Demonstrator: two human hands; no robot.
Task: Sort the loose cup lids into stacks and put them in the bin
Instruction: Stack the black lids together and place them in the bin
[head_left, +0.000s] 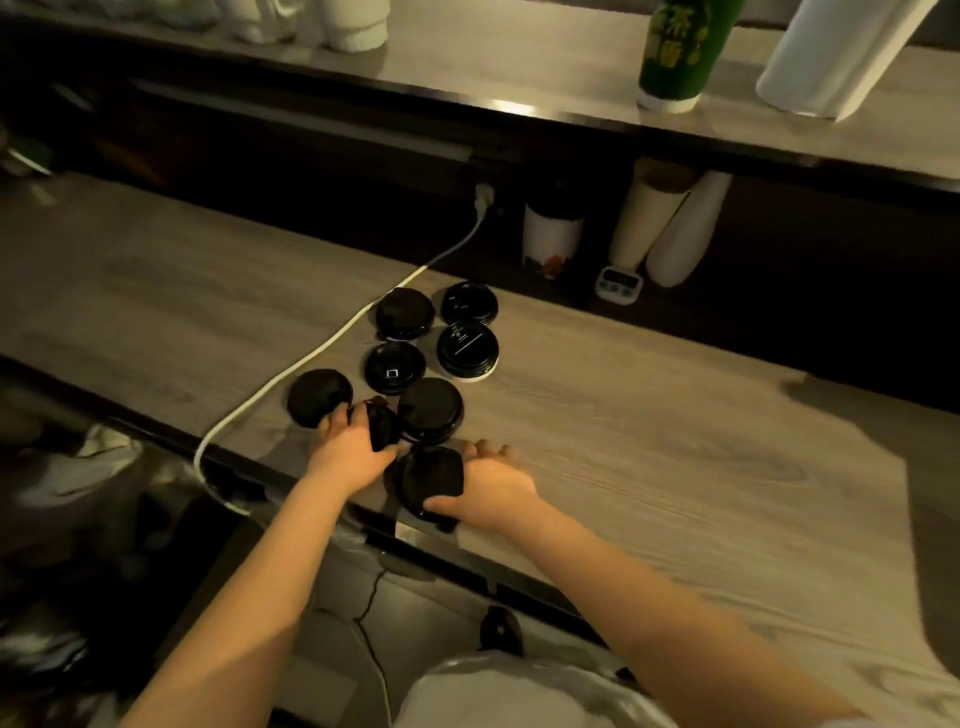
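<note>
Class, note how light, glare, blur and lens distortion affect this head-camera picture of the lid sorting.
Head view: dim, warm light; glare on the upper shelf edge; wide-angle lens bows the counter; the black lids lose detail; the left hand and right hand, both gripping lids, look slightly blurred.

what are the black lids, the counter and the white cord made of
Lids: likely thin moulded plastic, black with a slight sheen; raised rims and embossed marks show. Counter: pale wood grain, matte, possibly laminate rather than solid wood. Cord: white, smooth, bends loosely, so probably rubber or plastic sheathing.
</note>
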